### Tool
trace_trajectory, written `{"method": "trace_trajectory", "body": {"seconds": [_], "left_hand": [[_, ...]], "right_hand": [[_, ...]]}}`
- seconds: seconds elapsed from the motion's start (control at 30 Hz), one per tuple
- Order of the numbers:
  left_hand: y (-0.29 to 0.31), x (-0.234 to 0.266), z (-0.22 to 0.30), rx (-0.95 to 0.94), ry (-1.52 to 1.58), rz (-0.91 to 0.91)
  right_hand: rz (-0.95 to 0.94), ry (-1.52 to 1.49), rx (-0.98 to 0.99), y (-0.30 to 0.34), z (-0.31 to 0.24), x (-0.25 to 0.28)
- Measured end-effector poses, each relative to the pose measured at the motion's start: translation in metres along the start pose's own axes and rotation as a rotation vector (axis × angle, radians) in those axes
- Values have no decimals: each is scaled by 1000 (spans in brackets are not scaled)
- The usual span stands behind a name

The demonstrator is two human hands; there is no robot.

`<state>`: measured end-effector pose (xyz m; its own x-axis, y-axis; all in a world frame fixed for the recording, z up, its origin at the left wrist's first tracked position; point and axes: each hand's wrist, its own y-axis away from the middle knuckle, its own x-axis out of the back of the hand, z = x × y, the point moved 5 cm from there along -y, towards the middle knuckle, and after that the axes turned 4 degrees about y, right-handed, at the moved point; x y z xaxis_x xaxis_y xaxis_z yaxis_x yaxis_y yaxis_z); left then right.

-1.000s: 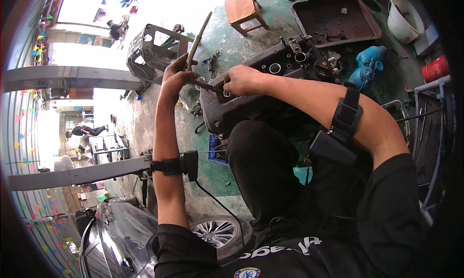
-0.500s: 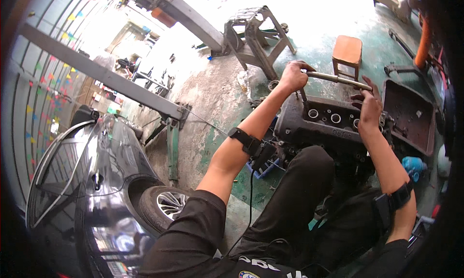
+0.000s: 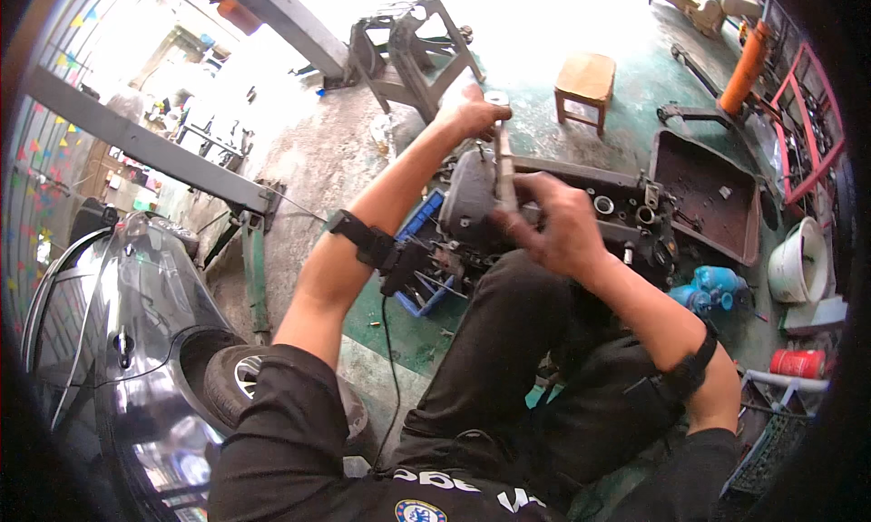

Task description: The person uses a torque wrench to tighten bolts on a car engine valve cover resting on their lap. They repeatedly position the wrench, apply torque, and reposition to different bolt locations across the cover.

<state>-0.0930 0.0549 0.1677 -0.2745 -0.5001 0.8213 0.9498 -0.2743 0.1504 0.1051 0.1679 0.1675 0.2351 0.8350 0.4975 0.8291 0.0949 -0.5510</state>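
My left hand [image 3: 464,116] is closed round the head end of a long metal ratchet wrench [image 3: 505,157], above the left end of an engine. The wrench's round head shows just past my fingers. My right hand [image 3: 567,227] is closed at the handle's near end, its fingers a little blurred. Below lies the dark engine cylinder head [image 3: 467,191], with round plug holes along its top. A socket or extension under the wrench head cannot be clearly made out. My knee is close against the engine's near side.
A brown drip tray [image 3: 703,191] lies right of the engine, near a teal tool or pump [image 3: 708,291] and a white bucket [image 3: 798,263]. A blue crate [image 3: 422,291] sits left. Beyond stand a metal stand [image 3: 399,59] and a wooden stool [image 3: 585,79]. A dark car [image 3: 136,331] is at left.
The wrench has swung from pointing right to pointing back toward me. My right hand has come in with it and closed on the handle. The whole view has shifted to the right.
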Motion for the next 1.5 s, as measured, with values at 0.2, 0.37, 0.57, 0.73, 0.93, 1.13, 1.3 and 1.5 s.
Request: {"method": "trace_trajectory", "body": {"seconds": [0.2,0.37,0.57,0.73,0.93,1.13,1.3,1.5], "left_hand": [[4,-1,14,-110,-326,-88],[4,-6,12,-273,-379,1],[14,-19,5,-550,-598,247],[17,-22,10,-471,-769,399],[-1,-29,-2,-293,-407,213],[0,-32,2,-472,-199,305],[-1,-33,11,-330,32,375],[-9,-22,18,-318,46,222]], "right_hand": [[-569,-41,102,8,-23,-48],[-560,158,-90,5,23,-68],[-175,94,-447,-12,99,-44],[-167,20,-586,-16,133,-40],[-261,70,-601,-12,134,-42],[-259,188,-520,-15,128,-38],[-183,260,-416,-13,119,-35],[-281,191,-453,-9,119,-30]]}}
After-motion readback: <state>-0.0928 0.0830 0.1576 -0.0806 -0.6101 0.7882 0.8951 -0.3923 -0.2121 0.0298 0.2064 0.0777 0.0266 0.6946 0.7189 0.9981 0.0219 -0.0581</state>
